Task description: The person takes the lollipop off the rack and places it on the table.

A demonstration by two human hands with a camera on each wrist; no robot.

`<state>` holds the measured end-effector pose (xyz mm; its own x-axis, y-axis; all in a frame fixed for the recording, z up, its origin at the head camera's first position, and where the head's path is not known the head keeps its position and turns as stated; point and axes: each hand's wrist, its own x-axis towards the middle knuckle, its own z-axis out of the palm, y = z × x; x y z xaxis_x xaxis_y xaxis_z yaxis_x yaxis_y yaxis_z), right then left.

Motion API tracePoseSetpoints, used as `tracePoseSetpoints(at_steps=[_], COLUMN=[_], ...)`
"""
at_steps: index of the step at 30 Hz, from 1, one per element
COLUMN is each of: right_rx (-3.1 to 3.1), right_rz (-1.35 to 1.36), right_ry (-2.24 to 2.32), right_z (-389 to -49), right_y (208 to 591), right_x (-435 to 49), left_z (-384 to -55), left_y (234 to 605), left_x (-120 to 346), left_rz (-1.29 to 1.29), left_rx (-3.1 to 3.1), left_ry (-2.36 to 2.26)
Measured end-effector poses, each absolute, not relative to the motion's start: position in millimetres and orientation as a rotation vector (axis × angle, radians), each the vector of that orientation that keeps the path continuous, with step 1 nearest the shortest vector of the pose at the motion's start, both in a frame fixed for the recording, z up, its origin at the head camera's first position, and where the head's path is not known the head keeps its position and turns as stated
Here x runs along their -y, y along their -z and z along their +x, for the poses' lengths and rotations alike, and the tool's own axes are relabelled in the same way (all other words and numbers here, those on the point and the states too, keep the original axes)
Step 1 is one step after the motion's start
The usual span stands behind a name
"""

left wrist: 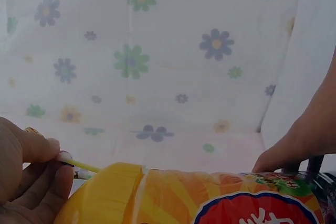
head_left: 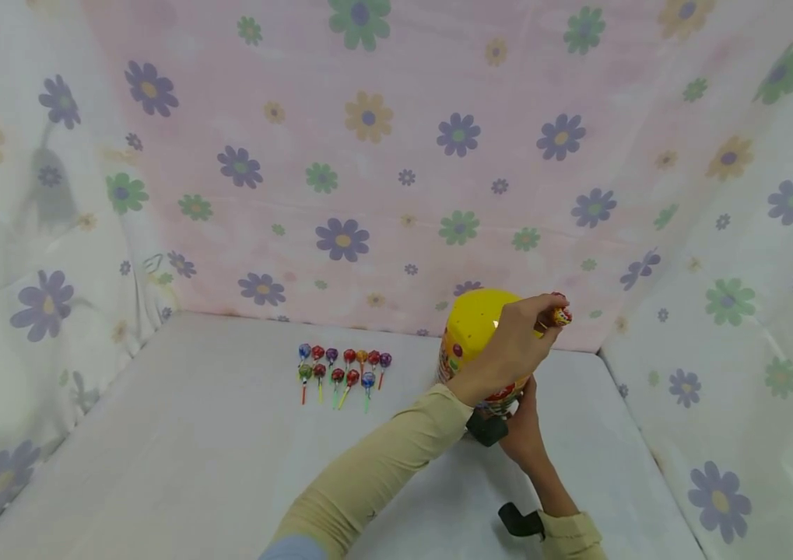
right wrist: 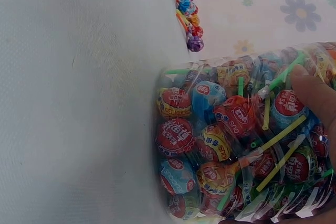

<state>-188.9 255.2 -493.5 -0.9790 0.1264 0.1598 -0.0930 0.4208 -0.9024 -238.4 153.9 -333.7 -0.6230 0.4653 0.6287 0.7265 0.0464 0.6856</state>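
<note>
A clear plastic jar with a yellow lid (head_left: 482,309) and a printed orange label (left wrist: 173,187) stands at the right of the table. Through its lower wall, wrapped lollipops (right wrist: 233,116) with coloured sticks show. My right hand (head_left: 524,428) grips the jar low on its right side, thumb (right wrist: 310,87) against the clear plastic. Reaching across over the lid, my left hand (head_left: 518,334) pinches lollipops (head_left: 562,316) with red and yellow wrappers. A yellow stick (left wrist: 84,166) points from its fingers toward the lid.
Left of the jar, several lollipops (head_left: 338,375) lie in two rows, sticks toward me. Flowered cloth walls (head_left: 396,171) enclose the white table (head_left: 193,435) at the back and both sides. A dark wrist mount (head_left: 522,519) sits at the right sleeve.
</note>
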Motion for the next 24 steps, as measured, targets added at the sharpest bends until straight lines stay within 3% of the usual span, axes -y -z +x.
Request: tracePoseSetpoints(at_steps=[12,17,24], right_rx=[2.481,2.451,2.429], right_rz=[-0.078,-0.068,-0.058], right_ry=[-1.598,-1.597,-1.585], right_z=[-188.8,-190.2,-191.2], right_y=[495.7,499.1,499.2], right_x=[-253.7,-252.8,-250.8], left_z=[-232.8,-228.8,-233.6], left_y=[333.0,362.6,423.4], left_x=[-127.7,-94.3,-44.3], left_rz=[-1.247,-1.221,-0.885], left_rx=[1.816,1.876,1.925], left_ry=[1.912,1.928,2.043])
